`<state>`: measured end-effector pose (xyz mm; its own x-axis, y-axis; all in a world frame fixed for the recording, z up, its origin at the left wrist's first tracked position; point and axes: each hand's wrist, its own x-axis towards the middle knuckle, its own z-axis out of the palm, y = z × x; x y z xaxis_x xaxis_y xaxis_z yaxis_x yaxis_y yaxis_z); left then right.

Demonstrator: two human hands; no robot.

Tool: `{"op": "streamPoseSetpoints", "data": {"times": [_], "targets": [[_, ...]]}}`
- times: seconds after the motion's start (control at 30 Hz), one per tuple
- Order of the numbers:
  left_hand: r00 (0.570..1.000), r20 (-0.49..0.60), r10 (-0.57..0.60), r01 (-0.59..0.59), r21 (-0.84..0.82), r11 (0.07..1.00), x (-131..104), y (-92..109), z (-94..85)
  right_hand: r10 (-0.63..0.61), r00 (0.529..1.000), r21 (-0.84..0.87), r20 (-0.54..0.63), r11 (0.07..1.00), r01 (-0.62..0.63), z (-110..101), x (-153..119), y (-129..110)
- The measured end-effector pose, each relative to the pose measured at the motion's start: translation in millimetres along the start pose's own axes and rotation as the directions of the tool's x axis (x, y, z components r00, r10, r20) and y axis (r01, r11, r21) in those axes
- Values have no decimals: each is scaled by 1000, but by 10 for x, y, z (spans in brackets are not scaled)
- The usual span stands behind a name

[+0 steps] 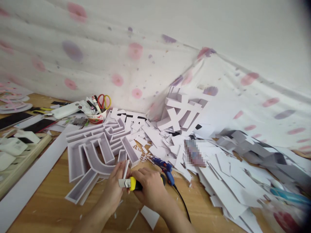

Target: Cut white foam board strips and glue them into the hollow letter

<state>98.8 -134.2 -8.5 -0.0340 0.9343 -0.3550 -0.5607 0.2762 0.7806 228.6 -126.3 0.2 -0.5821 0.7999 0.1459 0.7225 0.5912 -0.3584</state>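
Note:
My right hand [152, 185] is wrapped round a yellow and black utility knife [132, 183], its wide blade out and pointing left. Between the fingers of my left hand [115, 181] is a small white strip [126, 169] of board, held upright. The blade lies beside the strip, close to the left fingertips; I cannot tell whether they touch. Just beyond both hands sits a large hollow white character [103, 163] made of board walls. A blue glue gun [165, 168] lies past my right hand, its black cord trailing toward me.
White board scraps [155, 139] are heaped behind the glue gun, and stacked sheets [225, 181] lie at right. More white characters [181, 111] lean against the patterned curtain [116, 61]. A bowl [97, 117] holds scissors and pens. A long white strip [39, 181] runs along the left.

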Motion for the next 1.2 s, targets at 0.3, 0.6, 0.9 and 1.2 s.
{"op": "streamPoseSetpoints", "data": {"times": [0.3, 0.6, 0.9, 1.2], "targets": [[999, -46, 1, -1, -9, 1000, 7, -65, -14, -1, 999, 14, 32, 1000, 1, 7, -2, -6], [998, -55, -6, 5, -19, 1000, -26, -42, 21, 31, 1000, -38, 3, 999, -31, 68, 24, 38], [996, -83, -19, 25, 71, 997, 18, -84, -24, 106, 994, -43, 37, 994, -105, 21, 81, 73], [1000, -1, 26, -26, 133, 991, -25, -89, -53, 100, 995, -21, 4, 995, -100, 28, 119, 137]]}}
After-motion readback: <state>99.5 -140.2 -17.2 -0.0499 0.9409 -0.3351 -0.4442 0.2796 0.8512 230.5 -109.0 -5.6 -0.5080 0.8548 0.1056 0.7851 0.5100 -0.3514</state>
